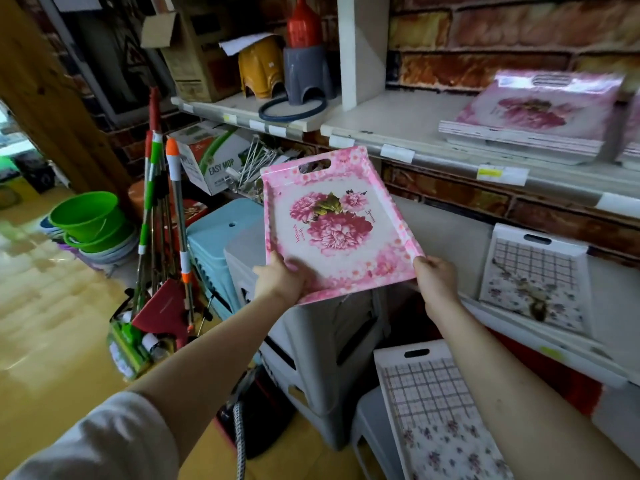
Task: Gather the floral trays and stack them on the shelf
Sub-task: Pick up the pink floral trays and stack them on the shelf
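Observation:
I hold a pink floral tray in the air in front of the shelves, tilted up with its handle slot away from me. My left hand grips its near left corner, thumb on the tray's face. My right hand grips the near right corner. A stack of matching pink floral trays lies on the upper shelf at the right. Two white trays with a check and small-flower print sit lower down: one on the lower shelf, another on a stool at the bottom.
Grey and light blue plastic stools stand under the held tray. Mops lean at the left beside green basins. Yellow and grey stools, a red bottle and a box sit on the upper shelf's left part. A brick-pattern wall backs the shelves.

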A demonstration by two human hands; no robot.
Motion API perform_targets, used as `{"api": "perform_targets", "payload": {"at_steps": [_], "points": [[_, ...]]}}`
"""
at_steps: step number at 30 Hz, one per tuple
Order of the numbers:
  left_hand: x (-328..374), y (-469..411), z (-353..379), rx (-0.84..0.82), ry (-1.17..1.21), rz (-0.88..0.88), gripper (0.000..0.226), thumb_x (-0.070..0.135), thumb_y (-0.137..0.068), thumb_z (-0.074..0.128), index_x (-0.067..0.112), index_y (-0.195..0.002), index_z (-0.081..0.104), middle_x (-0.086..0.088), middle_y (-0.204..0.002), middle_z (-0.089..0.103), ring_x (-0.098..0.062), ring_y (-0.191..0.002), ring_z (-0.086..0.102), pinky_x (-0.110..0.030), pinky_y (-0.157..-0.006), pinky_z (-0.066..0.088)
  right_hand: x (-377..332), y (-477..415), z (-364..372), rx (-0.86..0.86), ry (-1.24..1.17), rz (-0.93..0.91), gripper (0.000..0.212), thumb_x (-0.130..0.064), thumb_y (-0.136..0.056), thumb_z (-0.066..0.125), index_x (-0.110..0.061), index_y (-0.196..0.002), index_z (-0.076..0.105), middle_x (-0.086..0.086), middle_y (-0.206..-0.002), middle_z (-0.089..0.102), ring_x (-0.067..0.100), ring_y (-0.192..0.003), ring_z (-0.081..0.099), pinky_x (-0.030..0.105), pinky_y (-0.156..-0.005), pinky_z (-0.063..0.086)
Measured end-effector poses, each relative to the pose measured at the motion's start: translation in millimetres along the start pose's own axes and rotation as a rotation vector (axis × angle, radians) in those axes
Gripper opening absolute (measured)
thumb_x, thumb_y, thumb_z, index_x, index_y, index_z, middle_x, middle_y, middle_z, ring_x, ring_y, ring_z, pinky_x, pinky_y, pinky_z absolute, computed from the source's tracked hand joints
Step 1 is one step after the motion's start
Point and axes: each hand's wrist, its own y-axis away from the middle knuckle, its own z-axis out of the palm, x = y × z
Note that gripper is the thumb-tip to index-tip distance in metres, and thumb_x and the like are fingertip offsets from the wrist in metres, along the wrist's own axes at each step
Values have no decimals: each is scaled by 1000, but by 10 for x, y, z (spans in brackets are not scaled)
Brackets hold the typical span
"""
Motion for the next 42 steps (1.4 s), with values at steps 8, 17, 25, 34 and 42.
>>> {"api": "perform_targets", "payload": {"at_steps": [8, 17, 25, 34, 42], "points": [[589, 100, 84, 25, 83, 164, 71, 27, -77, 64, 13, -138, 31, -28, -133, 40, -44, -115, 48, -47, -96, 44, -140, -119, -595, 110, -2, -43, 24, -11, -82, 46, -10, -61, 35, 5, -54, 23, 18, -50, 24, 30, -51, 15], [1096, 230, 232, 54, -9, 300, 63, 31, -88, 46, 19, -143, 19, -27, -127, 36, -52, -106, 53, -49, -89, 43, -240, -186, -1127, 190, -64, -47, 31, -11, -81, 49, -13, -55, 33, 5, -53, 28, 18, -48, 27, 31, -52, 17], [1866, 102, 204, 48, 63, 504, 66, 28, -85, 57, 16, -141, 25, -24, -123, 46, -41, -94, 58, -40, -81, 50, -496, -472, -1503, 312, -152, -124, 19, -8, -82, 48, -5, -64, 46, 10, -58, 37, 22, -53, 33, 32, -60, 27], [2682, -473, 429, -109, 109, 632, 46, 37, -84, 57, 16, -121, 42, -18, -120, 54, -32, -86, 59, -34, -81, 50, -800, -939, -1697, 441, -184, -146, 22, -3, -86, 47, 0, -105, 58, 16, -101, 64, 35, -96, 62, 51, -90, 51], [3367, -962, 622, -167, 116, 720, 44, 32, -81, 56, 13, -119, 47, -21, -114, 54, -40, -95, 57, -36, -83, 47, -968, -1467, -1774, 537, -121, -128, 32, -8, -92, 44, 1, -121, 53, 13, -94, 57, 12, -61, 48, 7, -33, 33]]}}
